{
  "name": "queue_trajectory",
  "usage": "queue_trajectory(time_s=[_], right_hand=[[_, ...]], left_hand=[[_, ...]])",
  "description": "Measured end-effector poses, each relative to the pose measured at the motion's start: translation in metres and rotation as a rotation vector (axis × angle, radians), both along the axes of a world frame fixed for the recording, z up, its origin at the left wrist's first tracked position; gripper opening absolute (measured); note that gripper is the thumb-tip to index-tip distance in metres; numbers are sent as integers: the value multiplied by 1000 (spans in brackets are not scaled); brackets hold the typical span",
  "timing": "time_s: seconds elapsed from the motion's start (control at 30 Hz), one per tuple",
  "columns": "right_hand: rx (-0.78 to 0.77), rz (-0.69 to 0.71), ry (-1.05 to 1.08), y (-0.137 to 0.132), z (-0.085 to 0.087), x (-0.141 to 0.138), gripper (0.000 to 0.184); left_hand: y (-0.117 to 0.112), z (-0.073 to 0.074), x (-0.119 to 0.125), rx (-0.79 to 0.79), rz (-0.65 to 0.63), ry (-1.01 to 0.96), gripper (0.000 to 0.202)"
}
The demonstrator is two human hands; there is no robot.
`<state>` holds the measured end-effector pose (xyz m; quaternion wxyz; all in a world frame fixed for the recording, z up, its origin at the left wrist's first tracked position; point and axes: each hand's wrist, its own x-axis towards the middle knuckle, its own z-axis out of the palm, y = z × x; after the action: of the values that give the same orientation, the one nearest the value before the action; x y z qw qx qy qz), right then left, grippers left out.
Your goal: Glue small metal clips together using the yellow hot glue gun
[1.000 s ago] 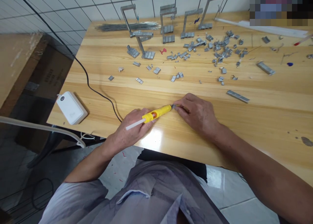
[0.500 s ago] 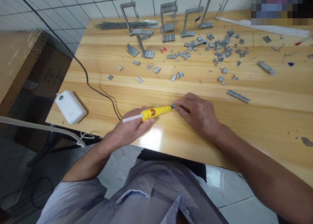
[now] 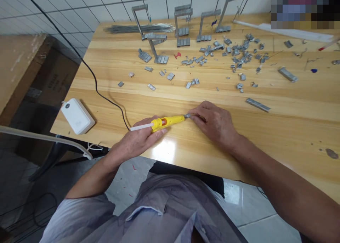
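My left hand [image 3: 138, 138] is closed around a yellow glue gun [image 3: 167, 122] with a white glue stick [image 3: 140, 127] sticking out of its back end. The gun lies nearly flat over the wooden table [image 3: 186, 94], near its front edge, its metal tip pointing right. My right hand [image 3: 214, 124] rests on the table with fingers pinched on a small grey metal piece [image 3: 189, 115] right at the gun's tip. Most of that piece is hidden by my fingers.
Several grey metal clips [image 3: 239, 51] lie scattered across the far half of the table. Bent metal frames [image 3: 183, 23] stand at the back beside a bundle of thin rods [image 3: 132, 28]. A white power bank [image 3: 77, 116] with a black cable [image 3: 106, 99] sits at the left corner.
The glue gun has tilted flatter and slid a little to the left, with my left hand shifting left along with it. My right hand has stayed in place.
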<state>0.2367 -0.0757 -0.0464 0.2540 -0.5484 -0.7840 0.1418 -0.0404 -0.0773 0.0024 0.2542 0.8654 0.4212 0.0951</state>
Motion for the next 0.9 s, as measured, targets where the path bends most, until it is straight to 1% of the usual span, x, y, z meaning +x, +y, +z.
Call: queue_trajectory(time_s=[0.13,0.23,0.47,0.67,0.9], right_hand=[[-25,6,-3,0,2,0,22],[-28,-1,-4,0,2,1,22],[-23,0,-11,0,2,0,23],[-31,7,-24,0,4,0,24],[-19,9,-18,0,3,1,24]], left_hand=[[3,4,1,-62,15,0,41],[3,4,3,-61,25,12,43],[0,0,1,47,-2,27,39],[-1,-2,2,74,1,16,31],[-4,-8,5,210,-14,90,31]])
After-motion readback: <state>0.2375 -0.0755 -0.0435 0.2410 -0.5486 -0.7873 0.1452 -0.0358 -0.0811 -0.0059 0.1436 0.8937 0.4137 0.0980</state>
